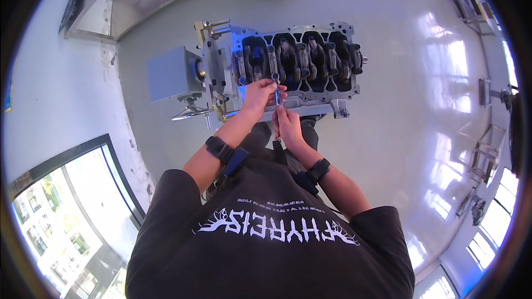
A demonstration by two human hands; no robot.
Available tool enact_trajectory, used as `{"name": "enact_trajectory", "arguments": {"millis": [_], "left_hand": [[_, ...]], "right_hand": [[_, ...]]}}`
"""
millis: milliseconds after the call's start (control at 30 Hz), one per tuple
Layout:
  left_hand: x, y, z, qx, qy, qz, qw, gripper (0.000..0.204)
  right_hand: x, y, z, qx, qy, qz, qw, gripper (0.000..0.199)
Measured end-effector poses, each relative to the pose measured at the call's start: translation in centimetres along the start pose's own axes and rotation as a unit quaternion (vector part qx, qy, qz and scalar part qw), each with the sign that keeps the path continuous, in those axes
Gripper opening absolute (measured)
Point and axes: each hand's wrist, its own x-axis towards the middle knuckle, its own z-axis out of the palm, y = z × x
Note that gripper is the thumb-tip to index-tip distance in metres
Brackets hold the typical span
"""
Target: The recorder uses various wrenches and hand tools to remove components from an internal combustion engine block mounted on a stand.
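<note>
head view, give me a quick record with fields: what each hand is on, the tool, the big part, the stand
left hand: gripping the upper part of a slim metal wrench
right hand: holding the wrench's lower end
wrench head: at the near edge of a grey metal engine block
engine block: open side up, crankshaft and bearing caps exposed
mount: block bolted to a grey metal engine stand
floor: glossy pale

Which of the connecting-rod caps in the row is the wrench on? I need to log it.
The wrench head sits on the cap second from the stand end, just above the left hand; the others are untouched.
</note>
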Motion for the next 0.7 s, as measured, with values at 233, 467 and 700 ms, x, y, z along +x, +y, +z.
{"name": "enact_trajectory", "arguments": {"millis": [233,467,700], "left_hand": [[0.0,-0.1,0.1,0.002,0.003,-0.004,1.000,0.018],[-0.4,-0.1,0.4,-0.012,0.000,-0.003,1.000,0.018],[0.0,-0.2,0.4,-0.024,0.001,-0.006,1.000,0.018]], "right_hand": [[-0.3,-0.4,-0.1,-0.002,0.002,0.013,1.000,0.043],[-0.4,-0.3,-1.0,-0.008,-0.020,0.011,1.000,0.043],[0.1,-0.6,-1.6,-0.018,-0.027,0.021,0.999,0.041]]}}
